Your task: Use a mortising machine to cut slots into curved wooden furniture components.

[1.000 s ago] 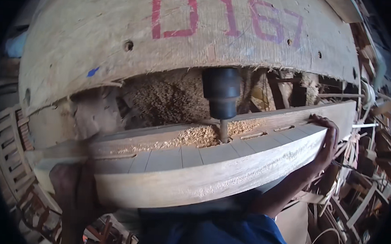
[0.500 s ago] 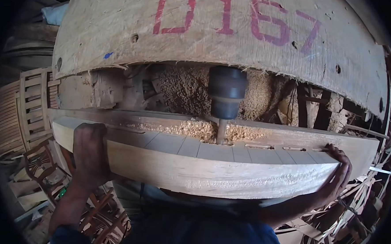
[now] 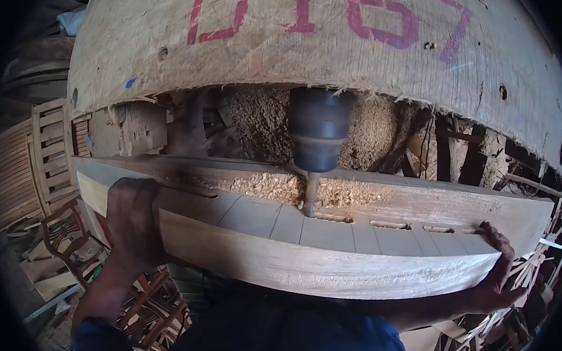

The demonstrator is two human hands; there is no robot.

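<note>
A curved, pale wooden piece [image 3: 327, 270], marked with pencil lines and a row of slots along its upper face, lies in front of me. Above it a dark drill chuck [image 3: 318, 126] carries a metal bit [image 3: 312, 188], whose tip is at the left end of one slot. My left hand [image 3: 133, 222] is closed over the piece's left part. At the right end, my right hand [image 3: 495, 263] has its fingers bent over the edge, with the thumb sticking outward. Wood shavings [image 3: 268, 186] lie around the bit.
A worn plywood panel [image 3: 300, 56] with red painted marks overhangs the chuck. Behind the piece runs a long wooden fence board [image 3: 470, 206]. Sawdust [image 3: 258, 126] is heaped beneath the panel. Slatted wooden frames [image 3: 52, 147] stand left; wood scraps [image 3: 476, 338] lie lower right.
The curved wooden piece has shifted right relative to the bit, which is now at its slot's left end. My right thumb has spread outward. The view has shifted slightly.
</note>
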